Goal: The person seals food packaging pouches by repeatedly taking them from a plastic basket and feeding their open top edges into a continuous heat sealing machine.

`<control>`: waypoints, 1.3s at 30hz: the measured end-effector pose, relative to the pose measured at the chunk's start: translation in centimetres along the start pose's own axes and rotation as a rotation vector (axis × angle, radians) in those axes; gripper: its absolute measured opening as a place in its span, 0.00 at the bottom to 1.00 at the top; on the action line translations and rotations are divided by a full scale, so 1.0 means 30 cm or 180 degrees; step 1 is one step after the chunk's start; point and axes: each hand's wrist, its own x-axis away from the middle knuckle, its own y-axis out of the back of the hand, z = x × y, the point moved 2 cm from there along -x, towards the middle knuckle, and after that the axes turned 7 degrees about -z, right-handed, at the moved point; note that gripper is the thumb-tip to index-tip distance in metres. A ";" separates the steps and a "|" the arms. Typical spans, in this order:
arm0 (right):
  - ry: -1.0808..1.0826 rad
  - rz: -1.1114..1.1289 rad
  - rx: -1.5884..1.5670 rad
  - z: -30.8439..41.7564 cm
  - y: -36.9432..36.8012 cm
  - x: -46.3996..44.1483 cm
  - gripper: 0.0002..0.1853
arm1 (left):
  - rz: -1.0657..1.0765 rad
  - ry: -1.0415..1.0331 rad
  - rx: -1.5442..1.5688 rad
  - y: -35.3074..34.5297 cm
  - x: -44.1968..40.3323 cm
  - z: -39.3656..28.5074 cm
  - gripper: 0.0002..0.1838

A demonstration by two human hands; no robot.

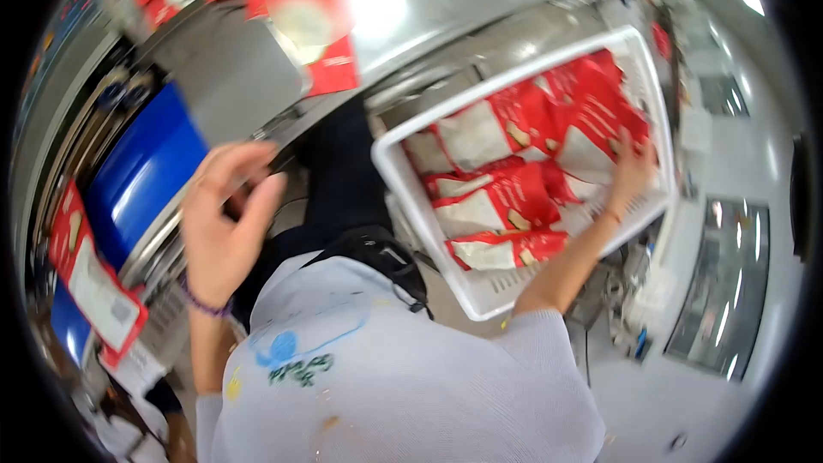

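My left hand (227,214) hangs in the air left of my body, slightly blurred. Its fingers are curved with a gap to the thumb, and nothing shows between them. At the right, my right hand (633,173) reaches into a white plastic crate (501,90). Its fingers are bent over the end of a red-and-white pouch (591,124), which lies on the others at the far right of the crate. Several similar pouches (514,201) lie beside and under it in rows. The underside of the held pouch is hidden.
A shiny metal table (463,0) runs along the top, with red-and-white pouches (313,26) at its left. A conveyor with a blue panel (150,171) stands at the left, another pouch (94,279) beside it. A floor grate or glass panel (720,287) shows far right.
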 end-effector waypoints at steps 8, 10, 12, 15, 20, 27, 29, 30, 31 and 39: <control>-0.0007 0.0066 -0.2223 0.686 0.082 0.285 0.16 | 0.0169 -0.1549 0.0538 -0.060 -0.036 -0.107 0.53; 0.0819 0.0348 -0.2690 0.809 0.002 0.399 0.22 | -0.0117 -0.1334 0.1082 -0.041 -0.013 -0.102 0.47; -0.0284 0.1080 -0.3580 0.958 -0.027 0.551 0.27 | -0.0313 0.0082 0.1854 0.013 0.035 -0.063 0.31; -0.0289 0.3169 -0.4502 0.989 -0.119 0.653 0.41 | -0.1269 0.0367 0.2605 0.124 0.059 0.025 0.13; -0.0859 0.3809 -0.3616 1.119 -0.183 0.760 0.21 | -0.0998 0.0415 0.2644 0.210 0.090 0.129 0.12; -0.1080 0.4142 -0.3886 1.045 -0.373 0.788 0.22 | -0.1321 0.0788 0.2308 0.216 -0.011 0.266 0.19; -0.1201 0.4283 -0.4602 1.015 -0.442 0.800 0.24 | -0.1370 0.0773 0.2222 0.200 -0.052 0.303 0.19; -0.1349 0.4372 -0.5324 1.028 -0.451 0.796 0.27 | -0.1395 0.0762 0.2132 0.189 -0.066 0.311 0.19; -0.1271 0.4212 -0.5293 1.051 -0.456 0.794 0.26 | -0.1635 0.0950 0.1891 0.180 -0.082 0.304 0.16; -0.2108 0.3681 -0.4628 1.128 -0.647 0.780 0.12 | -0.2613 0.0070 -0.0474 0.188 -0.203 0.323 0.11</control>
